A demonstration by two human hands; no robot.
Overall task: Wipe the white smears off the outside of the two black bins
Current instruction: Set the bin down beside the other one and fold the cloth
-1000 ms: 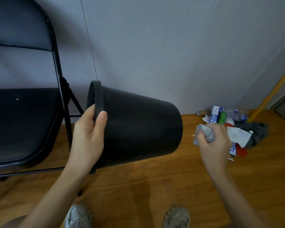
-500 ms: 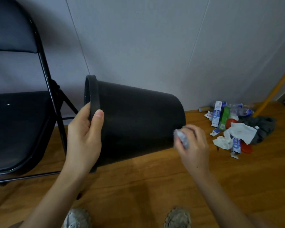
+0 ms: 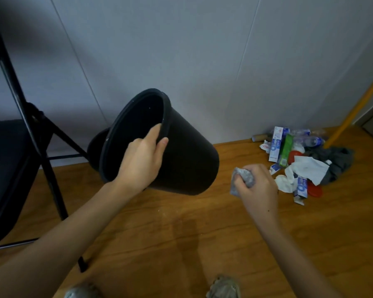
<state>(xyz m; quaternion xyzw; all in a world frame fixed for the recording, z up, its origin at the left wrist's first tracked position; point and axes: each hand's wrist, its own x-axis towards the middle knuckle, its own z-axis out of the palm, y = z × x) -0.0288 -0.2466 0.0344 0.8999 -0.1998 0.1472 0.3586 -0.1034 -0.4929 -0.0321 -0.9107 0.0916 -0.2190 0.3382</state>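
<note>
My left hand (image 3: 141, 162) grips the rim of a black bin (image 3: 190, 160), thumb outside and fingers inside, holding it tilted above the floor with its mouth turned toward me and up-left. No white smear shows on the visible side. Behind its rim, a second black bin (image 3: 95, 147) peeks out near the wall, mostly hidden. My right hand (image 3: 256, 186) holds a crumpled grey wipe (image 3: 242, 179) to the right of the bin, apart from it.
A black folding chair (image 3: 15, 160) stands at the left. A heap of litter (image 3: 297, 164), with boxes, bottles, white paper and a red lid, lies by the wall at right, beside a grey mop head (image 3: 336, 160) on a yellow handle (image 3: 357, 106). Wooden floor (image 3: 192, 237) below.
The bin has swung from lying sideways to a more upright tilt, its mouth now facing me. My right hand has drawn the wipe off the bin's base to the right.
</note>
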